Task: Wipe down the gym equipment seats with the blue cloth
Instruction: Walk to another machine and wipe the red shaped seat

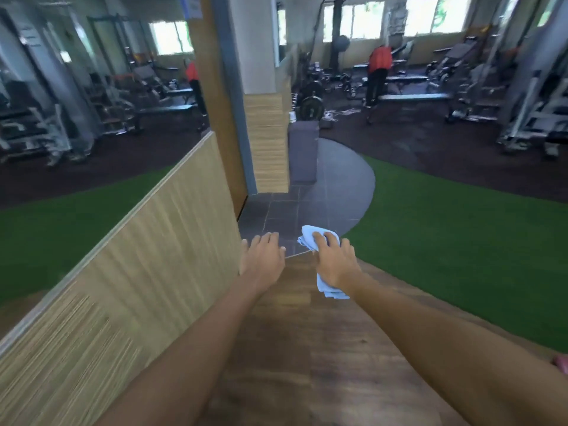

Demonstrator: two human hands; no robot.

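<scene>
My right hand [335,262] is stretched out in front of me, gripping the bunched blue cloth [310,236]; one end sticks out past my fingers and the other hangs below my wrist. My left hand [261,256] reaches forward beside it, fingers spread and empty, close to the end of a wooden wall panel. Benches with dark padded seats [415,96] stand far off at the back right of the gym; another bench [166,108] shows at the left in what looks like a mirror. The picture is blurred.
A light wooden wall panel [138,272] runs along my left, with a pillar [267,142] ahead. Brown wood floor lies under me, then grey tiles [307,207] and green turf [445,226]. A person in an orange top [379,72] stands by the far benches among weight machines [528,118].
</scene>
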